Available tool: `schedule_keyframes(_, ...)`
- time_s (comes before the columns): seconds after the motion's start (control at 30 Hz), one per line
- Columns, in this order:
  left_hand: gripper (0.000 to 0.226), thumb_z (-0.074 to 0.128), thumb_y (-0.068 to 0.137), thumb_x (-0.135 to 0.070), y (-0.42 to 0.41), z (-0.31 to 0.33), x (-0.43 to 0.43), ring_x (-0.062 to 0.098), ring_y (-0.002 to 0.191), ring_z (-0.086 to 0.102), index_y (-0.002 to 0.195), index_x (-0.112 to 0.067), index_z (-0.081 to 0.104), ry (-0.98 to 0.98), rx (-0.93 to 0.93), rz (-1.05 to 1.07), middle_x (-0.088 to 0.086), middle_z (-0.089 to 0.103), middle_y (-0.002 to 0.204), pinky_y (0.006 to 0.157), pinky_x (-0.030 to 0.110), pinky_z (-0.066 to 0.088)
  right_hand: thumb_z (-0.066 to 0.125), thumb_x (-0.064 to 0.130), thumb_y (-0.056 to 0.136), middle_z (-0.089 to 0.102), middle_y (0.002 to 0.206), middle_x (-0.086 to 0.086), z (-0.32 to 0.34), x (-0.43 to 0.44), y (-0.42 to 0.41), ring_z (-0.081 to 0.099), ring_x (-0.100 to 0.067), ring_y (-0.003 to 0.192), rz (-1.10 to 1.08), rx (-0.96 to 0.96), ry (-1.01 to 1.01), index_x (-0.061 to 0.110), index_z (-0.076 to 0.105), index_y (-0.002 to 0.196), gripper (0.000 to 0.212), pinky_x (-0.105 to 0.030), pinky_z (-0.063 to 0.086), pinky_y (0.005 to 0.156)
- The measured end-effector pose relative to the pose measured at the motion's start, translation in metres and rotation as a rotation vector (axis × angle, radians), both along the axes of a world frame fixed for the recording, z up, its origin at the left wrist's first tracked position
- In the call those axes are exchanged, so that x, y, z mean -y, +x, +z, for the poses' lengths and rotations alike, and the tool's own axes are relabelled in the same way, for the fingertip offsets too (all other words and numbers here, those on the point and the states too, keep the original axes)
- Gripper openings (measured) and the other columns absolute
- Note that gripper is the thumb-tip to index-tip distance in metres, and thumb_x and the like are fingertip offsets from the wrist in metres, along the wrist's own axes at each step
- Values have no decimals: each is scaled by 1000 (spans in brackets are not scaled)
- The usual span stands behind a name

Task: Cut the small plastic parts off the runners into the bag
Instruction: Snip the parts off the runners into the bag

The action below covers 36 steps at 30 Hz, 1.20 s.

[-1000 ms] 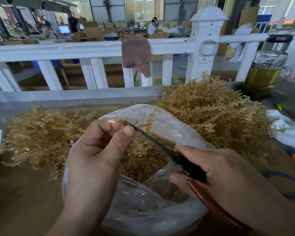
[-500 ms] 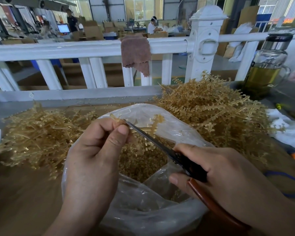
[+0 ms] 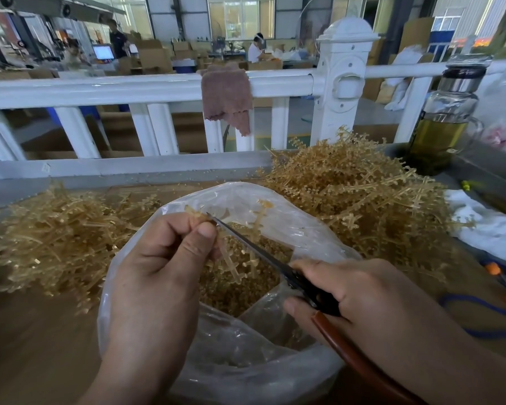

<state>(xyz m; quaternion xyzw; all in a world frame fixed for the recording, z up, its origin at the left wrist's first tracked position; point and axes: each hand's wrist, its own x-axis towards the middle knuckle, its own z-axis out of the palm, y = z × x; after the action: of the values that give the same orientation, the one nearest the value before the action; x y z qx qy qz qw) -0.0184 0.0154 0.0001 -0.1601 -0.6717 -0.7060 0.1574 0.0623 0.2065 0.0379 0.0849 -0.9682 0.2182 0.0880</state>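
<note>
Centre of frame: the left hand (image 3: 155,276) is pinching a runner (image 3: 228,258) between thumb and fingers (image 3: 196,244), right at the tip of the scissors (image 3: 254,247). Half a second ago the runner was reaching rightward; now it is hanging down into the bag (image 3: 275,206). Lower right: the right hand (image 3: 362,299) is gripping the scissors' handles with its fingers curled round them. The clear bag is standing open on the counter (image 3: 27,346) and holding the cut parts (image 3: 246,290). Upper right: a bottle (image 3: 447,118) is holding yellow-green liquid.
</note>
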Motion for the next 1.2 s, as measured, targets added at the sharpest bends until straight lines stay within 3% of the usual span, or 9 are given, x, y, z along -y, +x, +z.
schedule_keyframes(0.2,14,66,86,-32,0,0,-2,6,70,65,74,-27,72,56,78,-12,-2,70,71,70,13,52,40,60,82,66,77,18,-2,0,-1,61,2,71,10,24,-9,28,69,117,56,-12,46,65)
schedule_keyframes(0.37,16,77,84,-34,-2,-2,0,12,72,65,75,-24,69,43,118,-17,2,70,73,78,30,50,41,64,80,68,78,15,-5,-1,-3,63,1,72,19,48,-46,28,67,113,55,-16,49,63)
schedule_keyframes(0.43,18,67,86,-39,-2,-2,0,14,72,66,77,-23,68,45,108,5,3,71,73,79,32,49,41,66,79,67,79,19,-7,-3,-4,62,5,76,20,45,-28,31,64,115,56,-12,44,62)
schedule_keyframes(0.57,19,63,89,-39,-2,0,-1,19,74,68,77,-25,67,31,73,7,5,71,73,81,38,50,43,70,79,67,89,23,-9,-6,-4,60,8,86,26,45,-37,34,57,121,57,-14,48,75)
schedule_keyframes(0.7,17,64,88,-37,-5,-1,0,15,78,68,77,-26,69,39,69,10,2,73,78,83,36,48,35,78,73,68,98,23,-9,-5,-4,59,6,96,20,4,-62,43,36,128,66,-15,46,83)
schedule_keyframes(0.83,17,71,84,-39,-7,-5,4,19,88,72,82,-22,71,67,97,-21,3,75,85,92,43,51,43,74,77,63,91,25,-8,-4,-4,56,10,90,37,25,-31,42,50,119,53,-11,44,77)
schedule_keyframes(0.93,26,69,81,-48,-8,-5,4,26,90,72,82,-22,72,72,82,-18,8,76,87,95,47,51,50,71,80,61,92,27,-6,-3,-3,55,11,91,19,27,-39,43,51,115,45,-9,43,76)
schedule_keyframes(1.2,24,67,84,-49,-8,-5,6,26,94,71,84,-26,73,38,21,-2,5,76,92,95,49,51,28,80,69,62,95,29,-8,-3,-3,57,10,93,-14,10,-4,50,38,123,63,-13,48,76)
